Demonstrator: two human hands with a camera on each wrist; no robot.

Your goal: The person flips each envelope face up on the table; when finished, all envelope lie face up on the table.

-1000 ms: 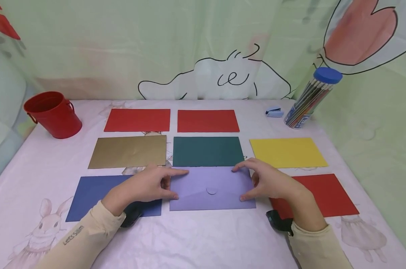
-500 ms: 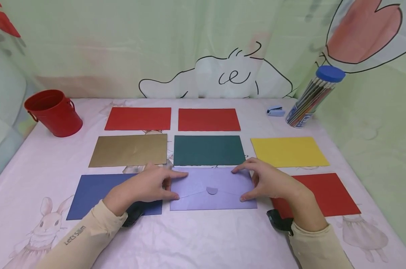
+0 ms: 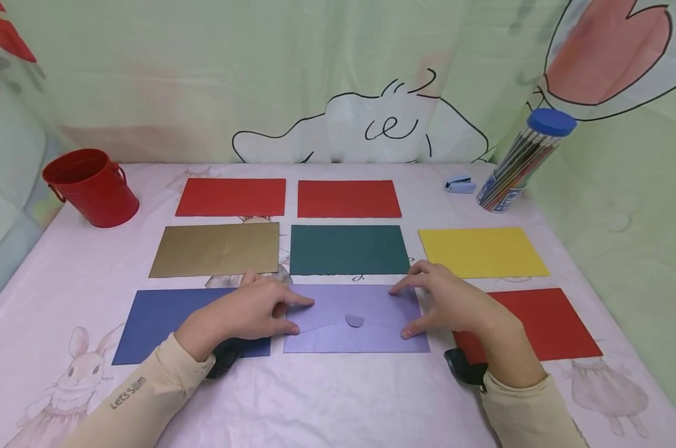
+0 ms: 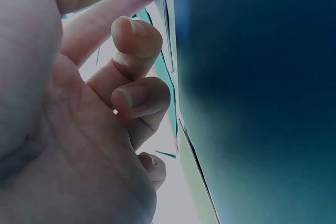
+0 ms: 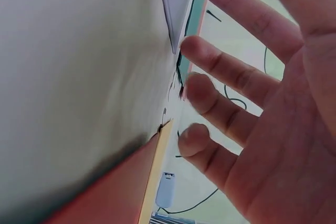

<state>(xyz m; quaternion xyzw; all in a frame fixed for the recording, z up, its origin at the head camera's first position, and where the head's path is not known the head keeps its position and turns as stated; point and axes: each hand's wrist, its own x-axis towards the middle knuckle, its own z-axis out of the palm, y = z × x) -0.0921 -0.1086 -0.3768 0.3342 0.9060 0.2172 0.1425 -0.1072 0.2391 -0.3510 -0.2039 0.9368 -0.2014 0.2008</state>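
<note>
A lilac envelope lies flat in the middle of the front row, its flap with a rounded tab facing up. My left hand reaches over the blue envelope, with thumb and index fingertip on the lilac envelope's left side. In the left wrist view the other fingers are bent and hold nothing. On the right side of the lilac envelope rest the thumb and index fingertip of my right hand. Its remaining fingers are spread in the right wrist view. A red envelope lies partly under the right forearm.
Behind lie gold, green and yellow envelopes, then two red ones. A red bucket stands back left. Back right are a small blue stapler and a pencil-filled tube with a blue lid.
The lilac envelope has slid slightly toward me under both hands, and a strip of tablecloth now shows between it and the green envelope. The view has shifted a little.
</note>
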